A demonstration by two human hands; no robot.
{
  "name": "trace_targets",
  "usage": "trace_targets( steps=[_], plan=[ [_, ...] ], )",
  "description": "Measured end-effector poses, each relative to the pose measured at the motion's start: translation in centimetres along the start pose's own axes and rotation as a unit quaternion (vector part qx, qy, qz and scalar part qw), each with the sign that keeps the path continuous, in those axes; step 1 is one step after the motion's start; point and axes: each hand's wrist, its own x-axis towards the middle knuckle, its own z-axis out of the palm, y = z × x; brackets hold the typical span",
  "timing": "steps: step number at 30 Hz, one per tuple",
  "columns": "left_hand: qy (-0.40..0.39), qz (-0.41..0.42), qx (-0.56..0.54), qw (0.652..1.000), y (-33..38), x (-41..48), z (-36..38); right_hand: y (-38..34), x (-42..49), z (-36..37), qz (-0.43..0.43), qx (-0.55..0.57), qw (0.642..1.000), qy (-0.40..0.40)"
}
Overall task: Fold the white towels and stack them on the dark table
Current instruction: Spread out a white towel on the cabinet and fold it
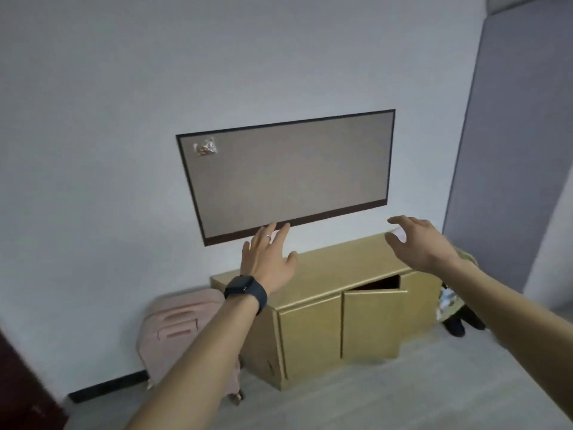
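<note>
- Left hand: raised in front of the wall with its back to the camera. The fingers are straight and slightly spread, and it holds nothing. The fingertips overlap the lower edge of the wall panel in this view.
- Ring: a thin band on one finger of the left hand.
- Watch: a dark watch on a dark strap around the left wrist.
- Right hand: held out above the right end of the cabinet, well apart from the left hand. The fingers are spread and loosely curved, and nothing is in its grasp.
- White towels: their position cannot be told from this view.
- Wall panel: a grey-brown rectangle with a dark border, flat against the pale wall.
- Crumpled scrap: a small item in the upper left corner of the panel, too small to identify.
- Cabinet: a low, gold-coloured unit standing against the wall below the panel.
- Cabinet door: ajar, with a dark gap showing above it, while the door to its left is closed.
- Suitcase: pink, standing just beside the cabinet's left end and partly hidden by the left forearm.
- Floor: pale grey.
- Dark objects: on the floor at the cabinet's right end, partly hidden by the right forearm.
</note>
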Motion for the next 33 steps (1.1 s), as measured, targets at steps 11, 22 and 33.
trace_targets(
  steps=[11, 22, 33],
  plan=[
    [-0.057, 0.095, -0.017, 0.994, 2.2, 25.9, 13.8, 11.7, 15.9, 3.9, 0.136, -0.115, 0.984, 0.009],
    [-0.107, 0.103, -0.038, 0.988, 10.9, 44.9, 32.3, 30.1, 33.2, 11.2, 0.188, -0.101, 0.977, -0.029],
    [-0.223, 0.049, -0.027, 0.973, 18.1, 57.0, 52.7, 47.6, 47.1, 22.5, 0.195, -0.087, 0.965, -0.153]
  ],
)
